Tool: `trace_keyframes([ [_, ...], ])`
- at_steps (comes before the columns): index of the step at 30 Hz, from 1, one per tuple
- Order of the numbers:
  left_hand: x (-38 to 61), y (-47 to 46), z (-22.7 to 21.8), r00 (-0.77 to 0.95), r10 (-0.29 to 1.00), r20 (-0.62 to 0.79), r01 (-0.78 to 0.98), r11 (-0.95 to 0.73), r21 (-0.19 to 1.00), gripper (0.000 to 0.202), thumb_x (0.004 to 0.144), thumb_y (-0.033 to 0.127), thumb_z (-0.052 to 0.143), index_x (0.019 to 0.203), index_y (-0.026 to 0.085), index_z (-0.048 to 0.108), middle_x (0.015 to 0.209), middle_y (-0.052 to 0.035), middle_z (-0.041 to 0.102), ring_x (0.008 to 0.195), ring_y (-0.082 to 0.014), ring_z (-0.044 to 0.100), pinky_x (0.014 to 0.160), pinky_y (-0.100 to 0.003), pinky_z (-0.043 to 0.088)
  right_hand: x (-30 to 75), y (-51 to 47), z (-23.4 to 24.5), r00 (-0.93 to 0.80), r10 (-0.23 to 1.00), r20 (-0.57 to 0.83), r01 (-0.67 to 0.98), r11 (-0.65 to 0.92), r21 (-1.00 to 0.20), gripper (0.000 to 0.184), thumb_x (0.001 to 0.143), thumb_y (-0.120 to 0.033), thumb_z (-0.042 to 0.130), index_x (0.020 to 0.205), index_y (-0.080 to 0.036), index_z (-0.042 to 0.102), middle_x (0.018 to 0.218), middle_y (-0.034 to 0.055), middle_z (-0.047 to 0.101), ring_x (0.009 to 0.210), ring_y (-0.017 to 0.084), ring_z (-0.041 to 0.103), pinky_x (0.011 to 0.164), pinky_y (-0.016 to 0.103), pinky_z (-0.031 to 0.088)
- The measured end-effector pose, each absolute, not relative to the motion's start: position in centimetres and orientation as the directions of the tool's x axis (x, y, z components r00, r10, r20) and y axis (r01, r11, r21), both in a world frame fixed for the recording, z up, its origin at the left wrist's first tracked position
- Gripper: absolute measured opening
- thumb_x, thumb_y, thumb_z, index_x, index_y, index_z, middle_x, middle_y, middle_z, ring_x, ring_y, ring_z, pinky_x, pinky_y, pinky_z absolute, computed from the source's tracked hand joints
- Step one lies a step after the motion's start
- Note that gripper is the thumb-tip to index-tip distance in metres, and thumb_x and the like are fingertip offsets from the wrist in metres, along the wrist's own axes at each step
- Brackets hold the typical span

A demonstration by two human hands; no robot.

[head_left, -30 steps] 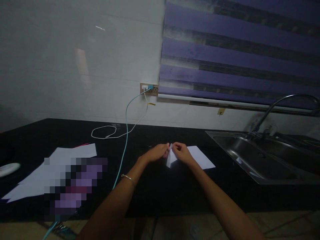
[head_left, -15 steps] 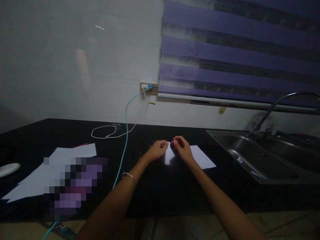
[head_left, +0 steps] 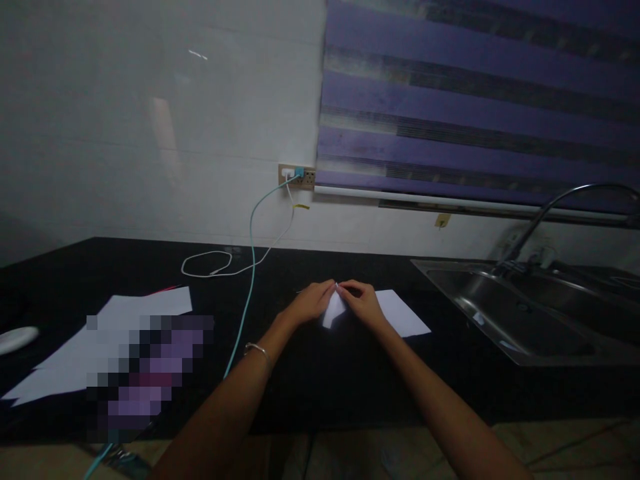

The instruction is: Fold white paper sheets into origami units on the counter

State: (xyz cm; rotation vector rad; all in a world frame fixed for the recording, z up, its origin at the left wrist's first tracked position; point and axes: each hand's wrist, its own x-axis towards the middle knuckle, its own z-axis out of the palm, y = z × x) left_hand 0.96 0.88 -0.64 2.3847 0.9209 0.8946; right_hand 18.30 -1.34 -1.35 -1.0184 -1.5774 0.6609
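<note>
- White paper piece (head_left: 334, 312) is right between your hands, top end up at your fingertips, the rest slanting down toward you over the black counter (head_left: 320, 393).
- Your left hand (head_left: 315, 301) has its fingertips pinched on the top end, coming in from the left.
- Your right hand (head_left: 364, 303) meets it from the other side, thumb and fingers closed on that same end, so both hands are basically touching there.
- Can't tell which exact finger does what, tips are too small and dim.
- Both your forearms reach forward and angle inward, kinda an upside-down V, with your knuckles up and fingers curled.
- You've got a thin silvery bracelet (head_left: 259, 349) on the left wrist.
- Paper's smooth, bright white, long and narrow with straight edges and an angled lower side.
- Flat white sheet (head_left: 405, 315) sits just right of your right hand, partly hidden behind it.
- Counter looks dark and glossy, and your steel sink (head_left: 500, 313) is farther right, shiny metal with a curved faucet (head_left: 545, 212).
</note>
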Motion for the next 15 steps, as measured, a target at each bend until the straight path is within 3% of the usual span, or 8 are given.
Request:
trace_keyframes([
  [5, 1.0, 0.8, -0.7, 0.570, 0.742, 0.353, 0.525, -0.659, 0.538, 0.038, 0.096, 0.043, 0.028, 0.089, 0.020, 0.056, 0.081, -0.0043, 0.062, 0.071, -0.0171, 0.056, 0.065, -0.027, 0.039, 18.5, -1.4, -1.3, -0.081, 0.895, 0.439, 0.278, 0.443, -0.852, 0.024, 0.076, -0.040, 0.064, 0.077, -0.017, 0.071, 0.076, 0.0054, 0.069, 0.071, 0.020, 0.060, 0.063, 0.030, 0.044],
  [9, 1.1, 0.8, -0.6, 0.567, 0.755, 0.329, 0.490, -0.631, 0.602, 0.043, 0.095, 0.048, 0.025, 0.085, 0.019, 0.056, 0.078, -0.0033, 0.060, 0.068, -0.0156, 0.053, 0.060, -0.026, 0.037, 18.9, -1.1, -1.2, -0.056, 0.882, 0.468, 0.320, 0.460, -0.829, 0.024, 0.077, -0.039, 0.063, 0.073, -0.016, 0.068, 0.069, 0.0044, 0.066, 0.065, 0.018, 0.057, 0.059, 0.028, 0.042],
  [15, 1.1, 0.7, -0.7, 0.684, 0.688, 0.242, 0.312, -0.576, 0.756, 0.041, 0.089, 0.051, 0.040, 0.080, 0.015, 0.057, 0.071, -0.0007, 0.055, 0.062, -0.0119, 0.047, 0.056, -0.023, 0.034, 20.0, 0.3, -2.1, 0.297, 0.870, 0.392, 0.216, 0.339, -0.916, 0.029, 0.070, -0.044, 0.066, 0.069, -0.016, 0.067, 0.061, 0.0028, 0.061, 0.057, 0.016, 0.052, 0.052, 0.026, 0.039],
])
